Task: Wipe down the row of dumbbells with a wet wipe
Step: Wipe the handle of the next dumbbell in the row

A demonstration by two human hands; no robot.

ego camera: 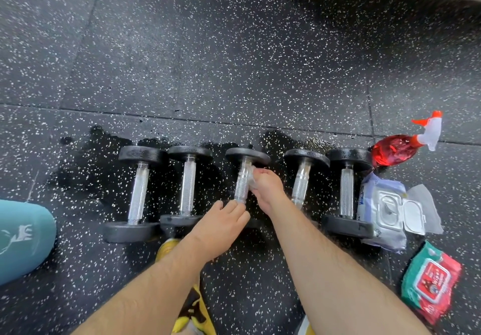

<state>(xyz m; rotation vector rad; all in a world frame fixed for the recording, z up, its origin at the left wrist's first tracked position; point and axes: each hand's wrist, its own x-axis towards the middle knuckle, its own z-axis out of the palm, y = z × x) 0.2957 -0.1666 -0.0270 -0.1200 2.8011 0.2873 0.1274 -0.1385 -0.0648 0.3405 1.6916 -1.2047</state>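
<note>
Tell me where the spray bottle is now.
In the head view, the spray bottle lies at far right, beside the rightmost dumbbell, just beyond the open wipe pack.

This was a gym or workout room. The floor [234,61] was laid in black rubber tiles flecked with white, and five dumbbells [187,186] with knurled steel handles and round black heads lay on it in a row. A red spray bottle [395,149], a white pack of wipes [382,212] and a red-and-green pack [429,280] lay just beside them.
</note>
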